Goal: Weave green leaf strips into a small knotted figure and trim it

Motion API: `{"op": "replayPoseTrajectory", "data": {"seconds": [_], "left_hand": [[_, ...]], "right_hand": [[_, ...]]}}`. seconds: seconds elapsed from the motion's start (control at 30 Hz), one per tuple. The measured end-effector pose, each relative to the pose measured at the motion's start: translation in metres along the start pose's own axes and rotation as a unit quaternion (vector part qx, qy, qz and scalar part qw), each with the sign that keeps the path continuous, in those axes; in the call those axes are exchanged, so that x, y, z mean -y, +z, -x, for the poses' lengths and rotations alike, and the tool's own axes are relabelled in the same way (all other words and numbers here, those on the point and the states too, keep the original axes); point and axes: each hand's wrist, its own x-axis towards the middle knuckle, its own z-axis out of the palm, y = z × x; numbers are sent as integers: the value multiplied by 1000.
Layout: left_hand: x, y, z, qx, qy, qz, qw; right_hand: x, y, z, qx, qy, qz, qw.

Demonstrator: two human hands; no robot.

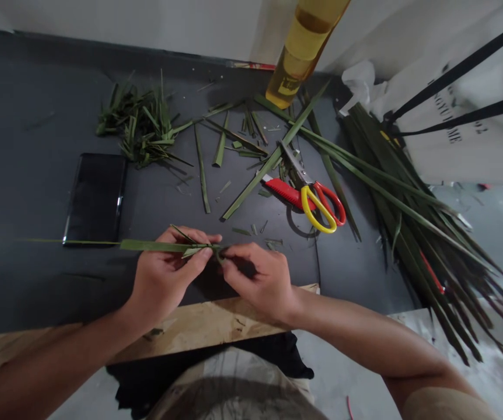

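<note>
My left hand [164, 271] is closed on a green leaf strip [153, 245], which runs out to the left over the table and ends in a thin stem. Short folded leaf ends stick out by the thumb and fingertips. My right hand [260, 274] pinches the other end of the strip, close to the left fingertips, where the leaf is bent into a small curl. The exact folds between the two hands are partly hidden by the fingers. Beyond the right hand lie scissors [317, 204] with one yellow and one red handle, on top of a red utility knife [284, 192].
A black phone [96, 198] lies at left, with a heap of folded leaf pieces [142, 125] behind it. Leaf scraps [243, 143] scatter the dark table [24, 175]. A bottle of yellow liquid [299, 58] stands at the back. Long leaves [391, 204] overhang the right edge beside a white bag [465, 128].
</note>
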Motion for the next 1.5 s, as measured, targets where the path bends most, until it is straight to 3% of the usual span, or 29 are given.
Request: {"op": "replayPoseTrajectory", "data": {"seconds": [0.1, 0.33, 0.5, 0.7, 0.9, 1.17, 1.5], "left_hand": [[0, -1, -2, -11, 4, -54, 998], [3, -5, -4, -32, 109, -123, 986], [3, -5, -2, -18, 190, -166, 967], [-1, -4, -2, -11, 150, -146, 978], [-6, -2, 0, -25, 105, -113, 988], [-8, 1, -1, -32, 125, -139, 982], [-8, -1, 0, -34, 151, -140, 978]], "right_hand": [[0, -2, -3, 33, 84, -110, 990], [2, -10, -10, 83, 89, -146, 982], [2, -8, -12, 55, 145, -166, 974], [2, -10, -16, 25, 167, -166, 972], [1, -12, -21, 28, 289, -306, 907], [-7, -9, -27, 28, 329, -383, 862], [-5, -8, -26, 29, 325, -386, 863]]}}
